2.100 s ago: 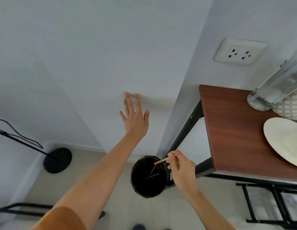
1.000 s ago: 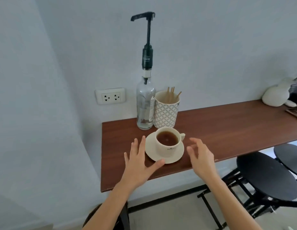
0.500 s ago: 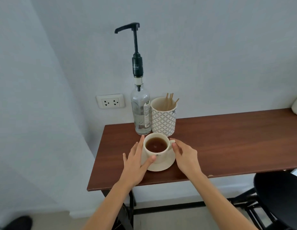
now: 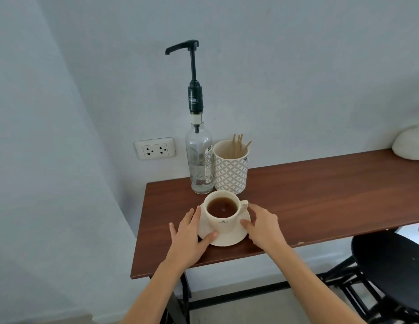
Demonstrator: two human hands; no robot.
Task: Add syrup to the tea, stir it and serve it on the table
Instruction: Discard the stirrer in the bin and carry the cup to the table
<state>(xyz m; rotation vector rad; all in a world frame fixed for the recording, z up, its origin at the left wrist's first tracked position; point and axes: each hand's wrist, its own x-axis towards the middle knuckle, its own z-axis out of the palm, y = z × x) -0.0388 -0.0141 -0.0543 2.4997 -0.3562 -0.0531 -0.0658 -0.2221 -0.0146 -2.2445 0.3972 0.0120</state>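
Observation:
A cream cup of dark tea (image 4: 221, 211) stands on a cream saucer (image 4: 229, 239) near the left end of the brown table (image 4: 320, 195). My left hand (image 4: 188, 237) lies at the saucer's left edge, its thumb resting on the rim. At the saucer's right edge, just below the cup handle, my right hand (image 4: 264, 226) has its thumb on the rim. Both hands grip the saucer, which sits on the table. Behind the cup a clear syrup bottle (image 4: 199, 160) with a tall black pump stands upright.
A patterned mug (image 4: 230, 169) with several wooden stir sticks stands right of the bottle. A wall socket (image 4: 154, 148) is on the wall to the left. A white rounded object (image 4: 409, 143) sits at the table's far right. A black stool (image 4: 391, 265) stands below right.
Two seconds ago my right hand held a wooden stick over a black bin on the floor. Since then both hands came to the table and closed in on the saucer's edges.

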